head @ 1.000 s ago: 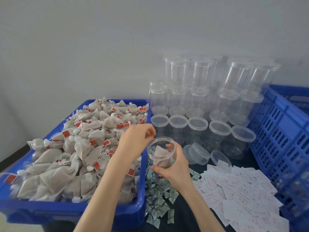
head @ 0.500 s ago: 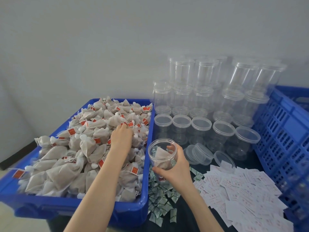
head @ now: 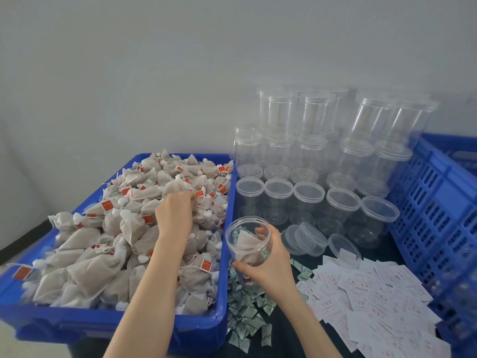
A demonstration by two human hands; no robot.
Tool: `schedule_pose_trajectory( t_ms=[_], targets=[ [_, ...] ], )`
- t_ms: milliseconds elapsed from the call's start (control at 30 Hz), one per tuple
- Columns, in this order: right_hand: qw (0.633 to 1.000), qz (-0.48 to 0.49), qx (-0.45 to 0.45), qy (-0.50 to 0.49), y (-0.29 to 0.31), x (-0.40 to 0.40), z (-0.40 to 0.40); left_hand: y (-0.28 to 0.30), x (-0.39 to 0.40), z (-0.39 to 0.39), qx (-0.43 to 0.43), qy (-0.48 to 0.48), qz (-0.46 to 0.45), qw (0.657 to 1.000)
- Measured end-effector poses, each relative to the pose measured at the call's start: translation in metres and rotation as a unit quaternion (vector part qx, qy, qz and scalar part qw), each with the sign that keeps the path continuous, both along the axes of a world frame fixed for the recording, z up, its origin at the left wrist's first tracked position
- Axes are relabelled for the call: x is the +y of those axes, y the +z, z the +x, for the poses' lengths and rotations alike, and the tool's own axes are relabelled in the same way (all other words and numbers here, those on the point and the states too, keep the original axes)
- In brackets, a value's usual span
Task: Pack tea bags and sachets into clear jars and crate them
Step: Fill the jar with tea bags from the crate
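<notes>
A blue bin (head: 222, 320) at the left is heaped with beige mesh tea bags (head: 85, 244) carrying red tags. My left hand (head: 175, 215) lies on the heap with its fingers curled around a tea bag near the bin's right side. My right hand (head: 268, 262) grips an open clear jar (head: 247, 240), tilted toward me just right of the bin; a tea bag and a green sachet lie inside it. Small green sachets (head: 247, 316) are scattered on the dark table under the jar.
Several lidded clear jars (head: 307, 195) stand stacked behind. Loose clear lids (head: 307, 239) lie right of the held jar. White paper cards with red print (head: 374, 298) are spread at the right front. A blue slatted crate (head: 438, 202) stands at the far right.
My left hand left the jar's mouth, went left onto the tea bag heap and then reached further back with its fingers closing on a bag. The held jar stayed nearly still.
</notes>
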State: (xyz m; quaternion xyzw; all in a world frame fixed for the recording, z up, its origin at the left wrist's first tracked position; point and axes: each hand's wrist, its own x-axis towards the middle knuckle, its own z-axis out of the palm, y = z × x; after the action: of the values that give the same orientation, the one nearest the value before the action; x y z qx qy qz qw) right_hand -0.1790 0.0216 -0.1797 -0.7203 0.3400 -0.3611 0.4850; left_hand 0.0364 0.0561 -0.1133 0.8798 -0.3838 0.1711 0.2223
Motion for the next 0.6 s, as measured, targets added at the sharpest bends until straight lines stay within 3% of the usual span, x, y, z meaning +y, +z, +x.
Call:
schedule_pose_trajectory(
  t_ms=[200, 400, 600],
  targets=[
    [1.0, 0.007, -0.009, 0.006, -0.004, 0.0, 0.001, 0.016, 0.009, -0.02, 0.035, -0.083, -0.236, 0.968],
    [1.0, 0.004, -0.003, 0.011, -0.006, -0.002, 0.002, 0.044, 0.018, -0.035, 0.043, -0.168, -0.315, 0.933],
    [1.0, 0.003, -0.003, 0.012, -0.008, -0.006, 0.003, 0.073, 0.025, -0.063, 0.153, -0.242, -0.382, 0.879]
  ],
)
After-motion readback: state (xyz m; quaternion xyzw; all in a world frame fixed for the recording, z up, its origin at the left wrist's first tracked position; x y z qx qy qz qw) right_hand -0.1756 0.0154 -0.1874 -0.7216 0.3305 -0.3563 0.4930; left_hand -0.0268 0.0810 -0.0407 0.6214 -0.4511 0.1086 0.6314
